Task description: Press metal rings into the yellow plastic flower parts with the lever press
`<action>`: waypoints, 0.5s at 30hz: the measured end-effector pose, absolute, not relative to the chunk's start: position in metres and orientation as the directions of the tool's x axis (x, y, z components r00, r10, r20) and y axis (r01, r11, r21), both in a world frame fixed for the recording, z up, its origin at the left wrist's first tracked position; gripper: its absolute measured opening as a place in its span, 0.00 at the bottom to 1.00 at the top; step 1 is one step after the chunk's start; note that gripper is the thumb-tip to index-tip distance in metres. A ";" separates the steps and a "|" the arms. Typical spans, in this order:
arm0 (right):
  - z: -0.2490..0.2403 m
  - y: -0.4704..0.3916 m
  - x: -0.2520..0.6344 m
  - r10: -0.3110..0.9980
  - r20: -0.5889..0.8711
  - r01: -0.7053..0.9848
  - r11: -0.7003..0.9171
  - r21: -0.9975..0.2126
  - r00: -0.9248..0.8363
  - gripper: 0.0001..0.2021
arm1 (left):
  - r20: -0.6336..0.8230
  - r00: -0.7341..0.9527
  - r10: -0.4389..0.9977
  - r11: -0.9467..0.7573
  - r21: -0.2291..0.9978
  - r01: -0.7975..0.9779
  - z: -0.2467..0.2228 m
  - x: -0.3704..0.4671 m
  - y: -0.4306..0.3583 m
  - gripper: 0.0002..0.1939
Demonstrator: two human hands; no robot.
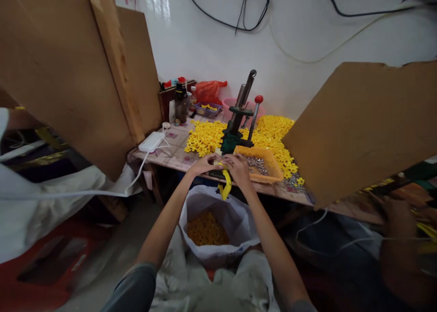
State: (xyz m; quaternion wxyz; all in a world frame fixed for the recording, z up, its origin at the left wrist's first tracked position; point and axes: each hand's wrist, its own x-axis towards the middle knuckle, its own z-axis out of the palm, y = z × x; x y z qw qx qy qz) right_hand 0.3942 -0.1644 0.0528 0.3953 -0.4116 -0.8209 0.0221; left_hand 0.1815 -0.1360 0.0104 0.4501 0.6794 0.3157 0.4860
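Note:
My left hand [206, 163] and my right hand [236, 166] meet at the base of a dark green hand press [231, 139]. The fingers of both are bent close around something small there, which I cannot make out. Just below them a yellow curved piece [226, 187] juts out from the press over the table edge. The press has a red-knobbed lever [258, 99] standing upright. Right of my right hand sits an orange basket [276, 168] of small metal parts. Yellow flower-shaped pieces [205, 137] are heaped behind and on both sides of the press.
A white sack [239, 221] holding yellow pieces stands open between my legs. Cardboard sheets [368, 130] flank the table [177, 159]. A power strip [152, 141], dark bottle [180, 103], purple basket [208, 112] and pink basin [228, 105] are on it. Another person's arm [401, 239] is at right.

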 end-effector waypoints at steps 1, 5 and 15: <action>0.049 -0.164 0.390 0.683 0.630 0.692 0.655 -0.303 -0.370 0.11 | 0.380 0.330 0.864 -0.395 0.918 -0.023 0.010 0.182 -0.135 0.26; 0.035 -0.168 0.393 0.653 0.640 0.784 0.608 -0.126 -0.404 0.16 | 0.381 0.316 0.869 -0.395 0.919 -0.022 0.007 0.182 -0.134 0.26; 0.069 -0.182 0.433 0.554 0.680 0.769 0.638 0.021 -0.479 0.29 | 0.405 0.231 0.885 -0.417 0.909 0.005 0.005 0.184 -0.132 0.24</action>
